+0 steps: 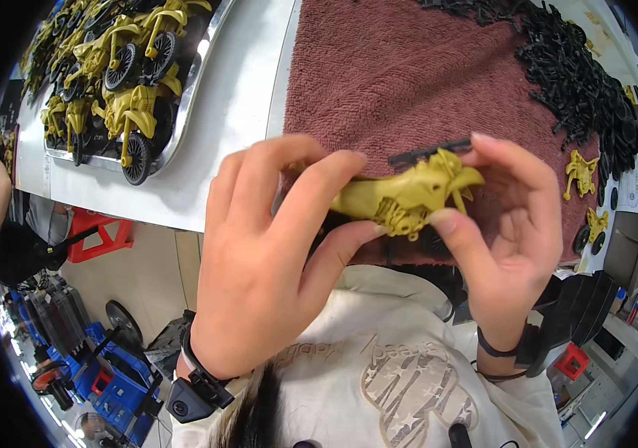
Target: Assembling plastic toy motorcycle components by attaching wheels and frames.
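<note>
Between my two hands, above the near part of the red-brown towel, is a yellow toy motorcycle body (401, 196). My left hand (274, 231) is closed around its left end, thumb below and fingers over the top. With thumb and fingertips, my right hand (509, 216) grips its right end, where the fork prongs stick out. A slim black part (429, 151) lies along the top of the body, its right end at my right fingertips. My left fingers hide the left end of the body. No wheel can be seen on the fork.
Finished-looking yellow motorcycles with black wheels (136, 157) crowd a metal tray (193, 89) at the far left. A heap of black parts (576, 82) covers the far right of the towel (386, 75). Loose yellow pieces (580, 173) and black wheels (582, 237) lie at the right edge.
</note>
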`<action>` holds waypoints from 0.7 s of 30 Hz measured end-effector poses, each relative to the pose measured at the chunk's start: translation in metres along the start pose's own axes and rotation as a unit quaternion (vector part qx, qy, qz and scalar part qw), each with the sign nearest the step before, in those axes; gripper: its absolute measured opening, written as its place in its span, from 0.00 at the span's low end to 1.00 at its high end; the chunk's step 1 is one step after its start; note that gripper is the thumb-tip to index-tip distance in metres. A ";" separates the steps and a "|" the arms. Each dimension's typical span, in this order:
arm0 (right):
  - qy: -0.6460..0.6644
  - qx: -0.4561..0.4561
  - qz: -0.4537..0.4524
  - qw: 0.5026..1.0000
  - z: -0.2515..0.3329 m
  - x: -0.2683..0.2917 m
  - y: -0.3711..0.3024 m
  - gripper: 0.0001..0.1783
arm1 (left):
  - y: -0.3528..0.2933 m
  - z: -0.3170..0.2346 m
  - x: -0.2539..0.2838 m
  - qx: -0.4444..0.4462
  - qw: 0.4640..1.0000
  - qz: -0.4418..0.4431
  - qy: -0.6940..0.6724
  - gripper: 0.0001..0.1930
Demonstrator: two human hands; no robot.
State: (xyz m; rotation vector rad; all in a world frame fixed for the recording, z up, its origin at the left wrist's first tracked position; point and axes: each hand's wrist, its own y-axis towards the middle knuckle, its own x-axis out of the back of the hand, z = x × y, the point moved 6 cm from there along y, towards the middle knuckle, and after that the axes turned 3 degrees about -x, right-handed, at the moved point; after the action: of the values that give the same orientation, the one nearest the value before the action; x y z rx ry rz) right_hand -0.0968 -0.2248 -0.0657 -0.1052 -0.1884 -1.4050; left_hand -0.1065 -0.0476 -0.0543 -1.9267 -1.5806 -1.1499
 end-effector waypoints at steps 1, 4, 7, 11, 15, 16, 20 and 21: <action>-0.082 0.061 -0.010 0.995 0.005 0.003 0.001 0.31 | 0.001 -0.001 0.002 -0.016 0.999 -0.029 0.013 0.23; -0.204 0.138 -0.034 0.969 0.011 0.006 0.001 0.25 | 0.005 -0.007 0.004 -0.046 0.998 0.011 0.051 0.24; -0.285 0.169 0.000 0.944 0.023 0.002 0.001 0.23 | 0.005 -0.004 0.004 -0.067 0.997 0.015 0.038 0.24; -0.283 0.169 -0.014 0.944 0.020 0.000 -0.002 0.20 | 0.011 -0.005 0.004 -0.097 0.994 0.021 0.044 0.24; -0.278 0.181 -0.029 0.943 0.018 -0.001 -0.003 0.18 | 0.013 -0.007 0.003 -0.150 0.987 0.001 0.052 0.23; -0.278 0.181 -0.028 0.943 0.018 -0.001 -0.003 0.18 | 0.013 -0.009 0.003 -0.175 0.983 -0.003 0.060 0.22; -0.282 0.187 -0.043 0.940 0.021 -0.002 -0.003 0.18 | 0.013 -0.008 0.007 -0.209 0.974 -0.047 0.077 0.21; -0.286 0.184 -0.042 0.939 0.021 -0.003 -0.004 0.17 | 0.013 -0.007 0.007 -0.200 0.977 -0.036 0.067 0.21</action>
State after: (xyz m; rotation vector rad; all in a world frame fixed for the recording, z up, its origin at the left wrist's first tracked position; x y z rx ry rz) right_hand -0.1021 -0.2186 -0.0462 -0.1967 -0.9437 -1.3699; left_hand -0.0963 -0.0521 -0.0420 -1.9881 -1.4400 -1.6978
